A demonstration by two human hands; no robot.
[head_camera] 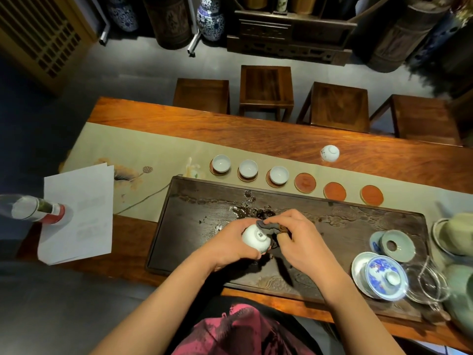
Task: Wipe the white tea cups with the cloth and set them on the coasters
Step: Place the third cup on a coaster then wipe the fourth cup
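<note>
My left hand (pixel 231 245) grips a white tea cup (pixel 256 238), tilted with its base facing up, over the dark tea tray (pixel 199 208). My right hand (pixel 298 235) presses a dark grey cloth (pixel 268 226) against that cup. Three white cups stand upright on coasters in a row: the left cup (pixel 221 162), the middle cup (pixel 248 168) and the right cup (pixel 279 174). To their right lie three bare red coasters: first (pixel 305 182), second (pixel 334 191), third (pixel 372 195). Another white cup (pixel 330 153) lies upside down on the wooden table beyond them.
A blue-and-white lidded gaiwan (pixel 382 276), a celadon lid (pixel 395 245), a glass pitcher (pixel 430 283) and green pots (pixel 458 234) crowd the tray's right end. White papers (pixel 76 216) and a bottle (pixel 35 208) sit at left. Wooden stools (pixel 266 90) stand behind the table.
</note>
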